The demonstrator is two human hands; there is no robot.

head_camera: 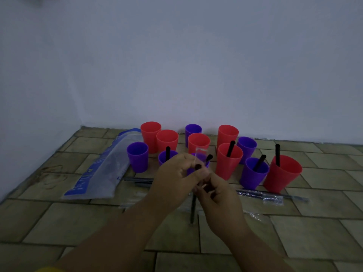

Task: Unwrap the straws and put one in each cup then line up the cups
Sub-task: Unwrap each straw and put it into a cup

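Five of twelve cups hold black straws, seven empty. Left hand pinches top of clear wrapper, fingers curled. Right hand grips black straw lower down; straw is upright, just before purple cup. More wrapped straws lie on tiled floor.

Risks:
- Hard tug on clingy wrapper may jerk hands forward, toppling light cups close behind.
- Wrapper may tear, leaving sleeve stuck on straw.
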